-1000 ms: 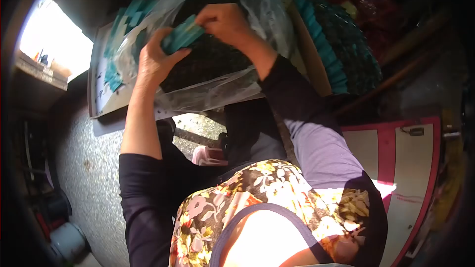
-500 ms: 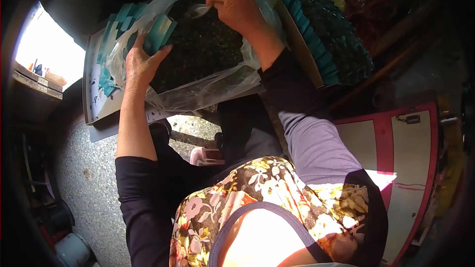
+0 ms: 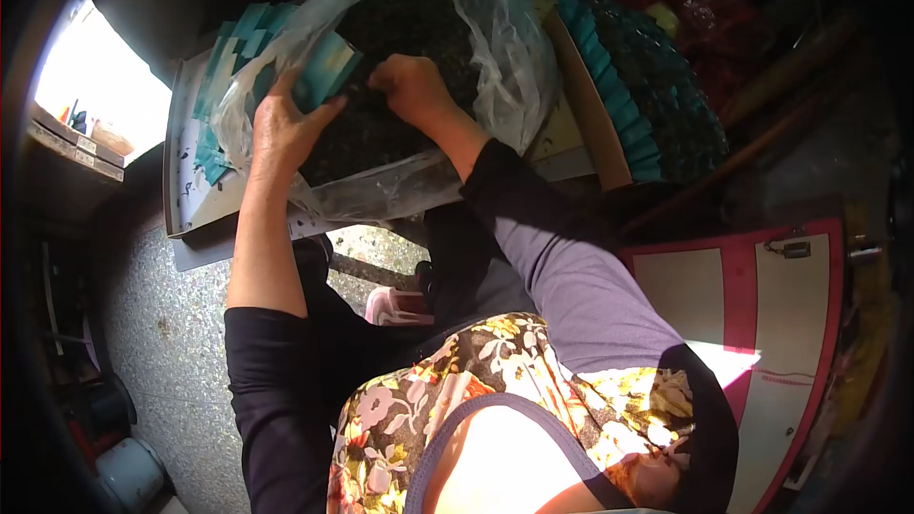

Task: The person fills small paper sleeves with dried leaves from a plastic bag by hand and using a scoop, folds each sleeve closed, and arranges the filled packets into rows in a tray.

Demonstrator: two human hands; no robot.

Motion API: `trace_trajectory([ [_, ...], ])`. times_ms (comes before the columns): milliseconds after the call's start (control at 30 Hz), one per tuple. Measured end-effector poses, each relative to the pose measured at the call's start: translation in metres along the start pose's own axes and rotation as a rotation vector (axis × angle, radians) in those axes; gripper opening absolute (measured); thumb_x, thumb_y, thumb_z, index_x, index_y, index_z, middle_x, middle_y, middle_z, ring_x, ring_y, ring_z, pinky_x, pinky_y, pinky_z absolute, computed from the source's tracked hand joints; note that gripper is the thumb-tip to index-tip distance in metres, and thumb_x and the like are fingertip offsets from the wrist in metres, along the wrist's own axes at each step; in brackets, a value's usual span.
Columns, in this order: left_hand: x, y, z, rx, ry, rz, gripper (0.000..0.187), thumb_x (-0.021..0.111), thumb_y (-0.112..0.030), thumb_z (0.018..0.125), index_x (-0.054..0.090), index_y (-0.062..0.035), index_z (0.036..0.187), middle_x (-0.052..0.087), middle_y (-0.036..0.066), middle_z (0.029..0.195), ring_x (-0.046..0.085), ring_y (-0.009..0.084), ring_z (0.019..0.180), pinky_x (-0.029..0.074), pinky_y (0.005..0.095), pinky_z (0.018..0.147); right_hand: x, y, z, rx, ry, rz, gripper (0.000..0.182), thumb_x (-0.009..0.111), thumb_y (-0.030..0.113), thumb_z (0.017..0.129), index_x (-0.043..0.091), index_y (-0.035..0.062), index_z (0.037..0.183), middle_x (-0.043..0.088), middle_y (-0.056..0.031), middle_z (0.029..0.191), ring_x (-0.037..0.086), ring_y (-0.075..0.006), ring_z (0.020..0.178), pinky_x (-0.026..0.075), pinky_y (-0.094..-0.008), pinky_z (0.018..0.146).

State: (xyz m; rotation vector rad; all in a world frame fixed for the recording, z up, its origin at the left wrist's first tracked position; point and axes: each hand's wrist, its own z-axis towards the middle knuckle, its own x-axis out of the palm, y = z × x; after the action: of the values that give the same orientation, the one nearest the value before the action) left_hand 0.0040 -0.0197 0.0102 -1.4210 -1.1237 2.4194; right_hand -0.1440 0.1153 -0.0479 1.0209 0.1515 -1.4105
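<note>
My left hand (image 3: 288, 128) grips a small teal packet (image 3: 327, 71) between thumb and fingers, at the left side of a clear plastic bag (image 3: 509, 76). The bag lies wide open, and dark loose flakes (image 3: 381, 138) fill its inside. Over these flakes, close to the right of the packet, is my right hand (image 3: 419, 90) with its fingers curled closed; I cannot tell what they hold. A shallow white tray (image 3: 181, 176) lies under the bag, with dark specks on its bottom.
Several teal packets (image 3: 214, 157) stand stacked at the tray's left end. To the right, a cardboard box wall (image 3: 592, 109) borders a dense row of teal packets (image 3: 624, 95). Red plastic bags (image 3: 733, 24) lie behind. A pink-edged white panel (image 3: 733, 295) is at the right.
My right hand has moved down and left toward the teal packet; a pale, shiny thing at its fingers no longer shows. The left hand keeps its grip on the packet, slightly shifted right.
</note>
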Motion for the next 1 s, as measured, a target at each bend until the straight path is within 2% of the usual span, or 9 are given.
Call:
trace_trajectory([
  [233, 0.005, 0.002, 0.002, -0.031, 0.017, 0.022, 0.069, 0.079, -0.035, 0.066, 0.054, -0.0001, 0.120, 0.063, 0.024, 0.104, 0.061, 0.0367, 0.099, 0.048, 0.0405, 0.086, -0.002, 0.006, -0.006, 0.083, 0.015, -0.026, 0.014, 0.060, -0.001, 0.070, 0.068, 0.0076, 0.078, 0.063, -0.0112, 0.078, 0.063, -0.0315, 0.077, 0.050, -0.0394, 0.067],
  [433, 0.004, -0.001, -0.002, 0.091, -0.014, 0.071, 0.063, 0.079, -0.034, 0.066, 0.056, -0.0007, 0.114, 0.063, 0.023, 0.103, 0.061, 0.0384, 0.097, 0.049, 0.0421, 0.082, 0.000, 0.007, -0.008, 0.086, 0.029, -0.046, 0.015, 0.058, 0.000, 0.071, 0.067, 0.0087, 0.079, 0.062, -0.0107, 0.079, 0.063, -0.0321, 0.076, 0.050, -0.0400, 0.066],
  [633, -0.012, -0.030, -0.017, 0.182, 0.037, -0.016, 0.056, 0.080, -0.020, 0.063, 0.057, -0.0016, 0.111, 0.063, 0.020, 0.102, 0.060, 0.0386, 0.093, 0.047, 0.0431, 0.081, 0.005, 0.005, -0.008, 0.053, 0.050, -0.158, 0.010, 0.061, 0.005, 0.073, 0.062, 0.0053, 0.083, 0.061, -0.0144, 0.078, 0.063, -0.0339, 0.075, 0.049, -0.0409, 0.065],
  [667, -0.017, -0.037, -0.021, 0.185, 0.041, -0.021, 0.056, 0.080, -0.020, 0.063, 0.057, -0.0016, 0.111, 0.063, 0.020, 0.102, 0.060, 0.0386, 0.093, 0.047, 0.0431, 0.081, 0.002, 0.010, -0.010, 0.157, -0.020, 0.101, 0.004, 0.060, 0.008, 0.071, 0.059, 0.0051, 0.074, 0.058, -0.0131, 0.076, 0.060, -0.0354, 0.075, 0.048, -0.0454, 0.065],
  [733, -0.025, -0.048, -0.029, 0.275, 0.048, -0.002, 0.058, 0.081, -0.017, 0.060, 0.056, -0.0023, 0.111, 0.062, 0.018, 0.099, 0.059, 0.0361, 0.093, 0.044, 0.0414, 0.085, -0.003, 0.012, -0.009, 0.071, 0.012, 0.118, 0.004, 0.060, 0.009, 0.071, 0.059, 0.0057, 0.073, 0.057, -0.0128, 0.076, 0.060, -0.0361, 0.075, 0.048, -0.0452, 0.065],
  [767, -0.028, -0.052, -0.031, 0.286, 0.073, 0.034, 0.061, 0.081, -0.017, 0.058, 0.056, -0.0026, 0.111, 0.062, 0.017, 0.098, 0.059, 0.0351, 0.092, 0.042, 0.0412, 0.086, -0.006, 0.009, -0.012, 0.093, 0.035, 0.160, 0.014, 0.066, 0.013, 0.072, 0.060, 0.0042, 0.080, 0.061, -0.0137, 0.077, 0.062, -0.0339, 0.073, 0.049, -0.0362, 0.061],
  [833, -0.033, -0.058, -0.035, 0.307, 0.112, 0.109, 0.068, 0.081, -0.015, 0.053, 0.053, -0.0027, 0.113, 0.060, 0.015, 0.097, 0.057, 0.0336, 0.090, 0.039, 0.0421, 0.086, -0.004, 0.007, -0.011, -0.018, 0.041, 0.043, 0.014, 0.067, 0.010, 0.067, 0.060, 0.0034, 0.077, 0.059, -0.0118, 0.075, 0.063, -0.0303, 0.072, 0.048, -0.0342, 0.059],
  [867, -0.035, -0.061, -0.036, 0.304, 0.158, 0.137, 0.068, 0.081, -0.015, 0.053, 0.053, -0.0023, 0.114, 0.060, 0.014, 0.098, 0.056, 0.0333, 0.090, 0.039, 0.0422, 0.087, -0.004, 0.009, -0.011, 0.062, 0.062, 0.135, 0.013, 0.065, 0.007, 0.064, 0.060, 0.0033, 0.075, 0.056, -0.0102, 0.072, 0.061, -0.0281, 0.068, 0.048, -0.0348, 0.057],
  [1000, -0.038, -0.055, -0.037, 0.295, 0.294, 0.169, 0.070, 0.079, -0.015, 0.052, 0.051, -0.0007, 0.114, 0.058, 0.014, 0.099, 0.053, 0.0328, 0.092, 0.037, 0.0427, 0.089, -0.004, 0.015, -0.011, 0.011, 0.037, -0.007, 0.011, 0.061, 0.002, 0.064, 0.060, 0.0042, 0.074, 0.052, -0.0091, 0.069, 0.057, -0.0282, 0.066, 0.047, -0.0377, 0.056],
])
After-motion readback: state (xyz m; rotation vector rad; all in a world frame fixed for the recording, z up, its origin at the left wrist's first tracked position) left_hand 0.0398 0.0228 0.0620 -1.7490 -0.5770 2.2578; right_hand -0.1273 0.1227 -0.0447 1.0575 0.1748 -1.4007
